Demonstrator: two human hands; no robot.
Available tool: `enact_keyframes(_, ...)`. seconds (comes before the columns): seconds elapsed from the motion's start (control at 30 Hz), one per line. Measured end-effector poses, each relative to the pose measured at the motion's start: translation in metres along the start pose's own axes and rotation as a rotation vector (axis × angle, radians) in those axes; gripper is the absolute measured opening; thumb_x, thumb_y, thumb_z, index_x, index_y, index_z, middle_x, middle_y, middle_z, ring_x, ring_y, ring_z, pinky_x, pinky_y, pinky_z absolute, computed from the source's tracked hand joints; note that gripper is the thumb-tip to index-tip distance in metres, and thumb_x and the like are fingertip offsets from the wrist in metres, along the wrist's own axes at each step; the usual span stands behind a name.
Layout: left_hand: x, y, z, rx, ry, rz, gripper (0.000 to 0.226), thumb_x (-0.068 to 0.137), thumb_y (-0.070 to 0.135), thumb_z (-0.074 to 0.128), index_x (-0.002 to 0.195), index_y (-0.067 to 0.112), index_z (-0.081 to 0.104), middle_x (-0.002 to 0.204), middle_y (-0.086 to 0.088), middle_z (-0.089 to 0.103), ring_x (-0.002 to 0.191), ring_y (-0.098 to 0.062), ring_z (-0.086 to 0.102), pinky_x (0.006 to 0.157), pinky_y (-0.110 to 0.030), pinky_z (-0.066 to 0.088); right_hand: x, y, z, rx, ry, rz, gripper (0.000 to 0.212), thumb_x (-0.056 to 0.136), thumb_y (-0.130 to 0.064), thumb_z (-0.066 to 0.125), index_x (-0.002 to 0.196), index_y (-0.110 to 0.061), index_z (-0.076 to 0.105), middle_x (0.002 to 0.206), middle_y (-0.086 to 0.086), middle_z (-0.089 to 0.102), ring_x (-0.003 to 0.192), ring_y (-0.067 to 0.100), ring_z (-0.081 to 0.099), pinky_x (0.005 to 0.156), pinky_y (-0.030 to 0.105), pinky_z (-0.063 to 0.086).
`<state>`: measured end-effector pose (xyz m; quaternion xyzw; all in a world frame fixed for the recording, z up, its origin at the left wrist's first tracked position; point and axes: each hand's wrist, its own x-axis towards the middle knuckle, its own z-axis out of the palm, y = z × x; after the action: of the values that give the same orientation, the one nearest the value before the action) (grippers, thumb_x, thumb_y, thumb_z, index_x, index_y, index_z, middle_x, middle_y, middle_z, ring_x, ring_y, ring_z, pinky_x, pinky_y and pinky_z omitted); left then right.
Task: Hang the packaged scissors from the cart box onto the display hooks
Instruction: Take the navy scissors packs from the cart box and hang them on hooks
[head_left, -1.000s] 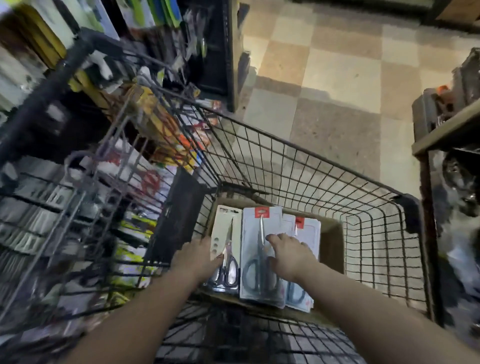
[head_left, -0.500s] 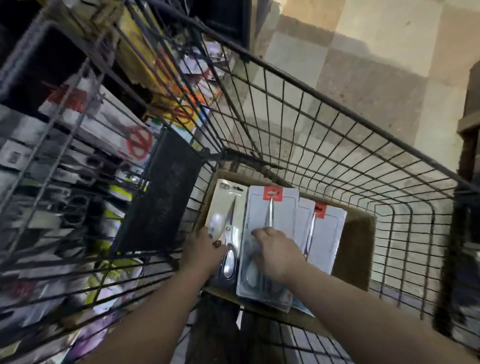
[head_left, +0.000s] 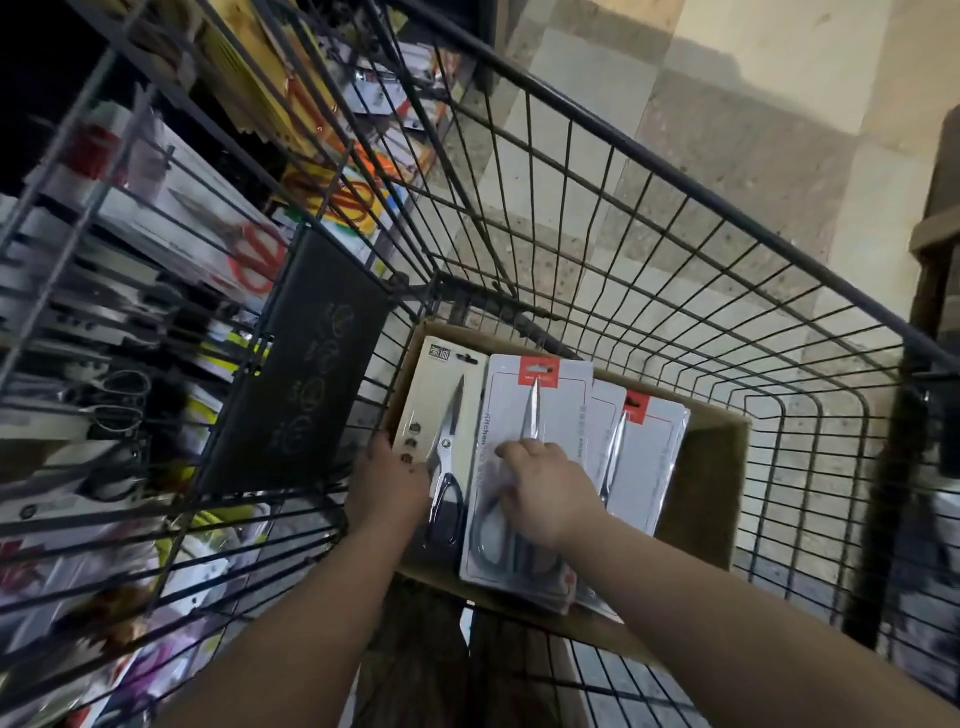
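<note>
Now, at pick-up time, the left hand (head_left: 387, 486) grips the cream scissors pack (head_left: 441, 400) in the cardboard box (head_left: 698, 499); just beside, the right hand (head_left: 548, 493) touches the grey scissors pack (head_left: 550, 410), hold unclear, so lifting seems next.

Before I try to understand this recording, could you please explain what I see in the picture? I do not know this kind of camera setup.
There is no machine here. A person wears one wide-angle camera on the head, so you look down along both arms. They reach into a wire cart, where a cardboard box holds packaged scissors. The left hand holds the left edge of a cream package. The right hand lies with bent fingers on a grey package with a red tab; whether it grips it, I cannot tell. Another grey package lies partly under it, to the right. Beyond the cart's left side, red-handled scissors are on the display.
</note>
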<state>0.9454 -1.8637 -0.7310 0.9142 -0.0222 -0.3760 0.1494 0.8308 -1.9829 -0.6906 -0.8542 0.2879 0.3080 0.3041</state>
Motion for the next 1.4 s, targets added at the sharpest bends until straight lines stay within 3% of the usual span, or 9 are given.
enact_keyframes(0.13, 0.003, 0.001, -0.006, -0.191, -0.09, -0.034, 0.021, 0.095, 0.014, 0.052, 0.111, 0.006, 0.061, 0.109, -0.014, 0.065, 0.082, -0.025, 0.061, 0.076, -0.029, 0.043, 0.0, -0.002, 0.0, 0.027, 0.014, 0.01, 0.053, 0.093, -0.024, 0.045, 0.144, -0.02, 0.031, 0.144, 0.005, 0.04, 0.128, 0.027, 0.038, 0.101, 0.039, 0.038)
enact_keyframes(0.23, 0.0, 0.0, -0.012, -0.369, -0.15, -0.044, 0.021, 0.095, 0.008, 0.05, 0.112, 0.006, 0.063, 0.109, -0.015, 0.066, 0.091, -0.025, 0.06, 0.079, -0.029, 0.046, -0.001, -0.004, -0.002, 0.091, 0.025, 0.024, 0.051, 0.094, -0.024, 0.046, 0.144, -0.02, 0.032, 0.144, 0.005, 0.041, 0.128, 0.026, 0.039, 0.103, 0.039, 0.039)
enact_keyframes(0.4, -0.001, -0.011, -0.037, -0.458, -0.094, -0.086, 0.023, 0.093, 0.01, 0.053, 0.111, 0.004, 0.066, 0.102, -0.019, 0.069, 0.096, -0.033, 0.065, 0.089, -0.046, 0.053, -0.004, -0.014, -0.009, 0.344, 0.046, 0.072, 0.05, 0.096, -0.027, 0.047, 0.143, -0.016, 0.033, 0.143, 0.01, 0.043, 0.127, 0.028, 0.044, 0.105, 0.038, 0.039)
enact_keyframes(0.53, -0.009, -0.005, -0.052, -0.581, -0.175, -0.061, 0.018, 0.095, 0.006, 0.049, 0.103, 0.005, 0.066, 0.09, -0.015, 0.068, 0.078, -0.027, 0.064, 0.072, -0.034, 0.052, -0.006, -0.024, -0.017, 0.757, 0.039, 0.159, 0.059, 0.094, -0.033, 0.055, 0.144, -0.014, 0.031, 0.138, 0.011, 0.05, 0.121, 0.026, 0.053, 0.099, 0.034, 0.043)
enact_keyframes(0.73, -0.028, 0.027, -0.038, -0.603, -0.333, 0.007, 0.016, 0.097, 0.007, 0.049, 0.099, 0.013, 0.064, 0.1, -0.016, 0.067, 0.084, -0.026, 0.063, 0.077, -0.033, 0.051, -0.012, -0.018, -0.025, 1.142, 0.12, 0.296, 0.036, 0.094, -0.009, 0.049, 0.13, -0.011, 0.043, 0.123, 0.009, 0.059, 0.101, 0.024, 0.06, 0.09, 0.037, 0.051)
enact_keyframes(0.87, -0.03, 0.029, -0.019, -0.451, -0.394, 0.048, 0.03, 0.095, 0.015, 0.057, 0.124, 0.009, 0.057, 0.113, -0.011, 0.062, 0.095, -0.022, 0.059, 0.073, -0.027, 0.049, -0.019, 0.008, -0.025, 1.13, 0.206, 0.352, 0.026, 0.091, -0.005, 0.044, 0.111, -0.021, 0.043, 0.111, 0.003, 0.059, 0.096, 0.025, 0.062, 0.084, 0.045, 0.055)
enact_keyframes(0.97, -0.017, 0.014, -0.006, -0.119, -0.286, 0.14, 0.048, 0.089, 0.018, 0.063, 0.133, 0.004, 0.05, 0.129, -0.013, 0.057, 0.105, -0.021, 0.055, 0.086, -0.029, 0.044, -0.026, 0.03, -0.024, 1.117, 0.273, 0.397, 0.021, 0.092, -0.004, 0.044, 0.107, -0.019, 0.042, 0.108, 0.006, 0.058, 0.095, 0.025, 0.06, 0.071, 0.034, 0.054)
enact_keyframes(1.1, 0.001, 0.0, 0.005, 0.026, -0.215, 0.121, 0.071, 0.083, 0.026, 0.069, 0.145, 0.006, 0.039, 0.143, -0.016, 0.048, 0.127, -0.03, 0.051, 0.105, -0.038, 0.042, -0.029, 0.049, -0.013, 1.114, 0.322, 0.462, 0.017, 0.091, -0.005, 0.046, 0.106, -0.013, 0.043, 0.11, 0.018, 0.059, 0.1, 0.037, 0.06, 0.088, 0.053, 0.052)
enact_keyframes(1.4, 0.01, 0.003, 0.028, 0.202, -0.012, 0.035, 0.062, 0.088, 0.041, 0.059, 0.138, 0.009, 0.041, 0.139, -0.02, 0.046, 0.127, -0.04, 0.045, 0.103, -0.048, 0.042, -0.03, 0.061, 0.004, 1.184, 0.313, 0.459, 0.022, 0.093, -0.005, 0.045, 0.108, -0.021, 0.043, 0.096, -0.003, 0.059, 0.096, 0.026, 0.062, 0.089, 0.048, 0.053)
